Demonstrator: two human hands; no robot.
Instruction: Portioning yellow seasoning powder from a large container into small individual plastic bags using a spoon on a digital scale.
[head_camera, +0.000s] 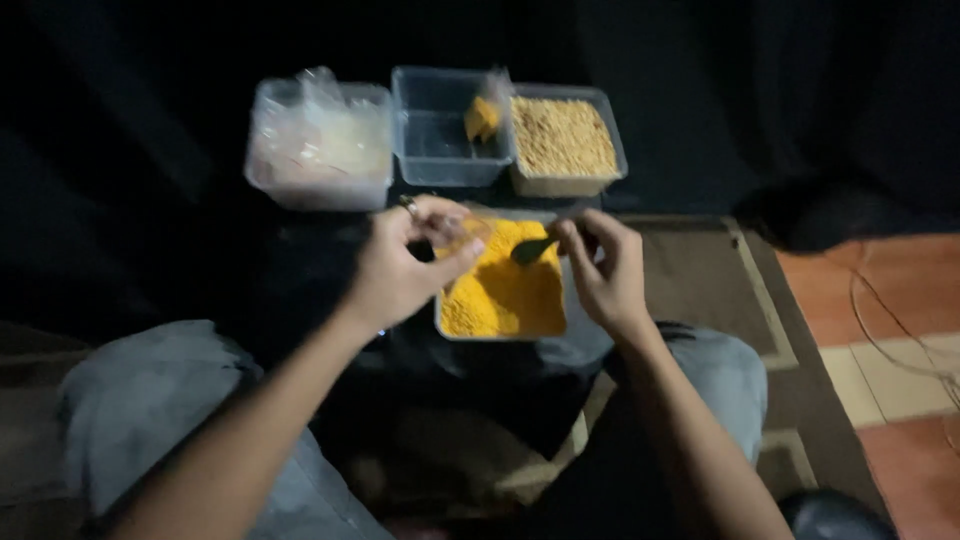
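Dark surroundings: far background and both side margins black, surface under the containers not readable. Blurred overall; fine detail lost.

Left hand (400, 265): fingers pinched narrow on a small clear bag (462, 228), outline faint, contents not discernible. Ring on one finger. Hides the near-left corner of the yellow-powder container (500, 295).

Right hand (605, 270): closed on a dark spoon (535, 248); handle mostly hidden by fingers, bowl pointing left, just beside the bag, above the powder.

Yellow-powder container: rectangular, shallow, filled with bright yellow granular powder, centre of scene between both hands, near the knees.

Far row, left to right, touching or nearly so: box with crumpled clear plastic (320, 145); clear box (440, 130), mostly bare, with a small yellow-filled packet (483, 118) at its right wall; box of tan grains (565, 140).

Open room: brown rug (700, 280) to the right, tiled floor (880, 330) beyond with a thin cable. Near edge cut off at knees and forearms.
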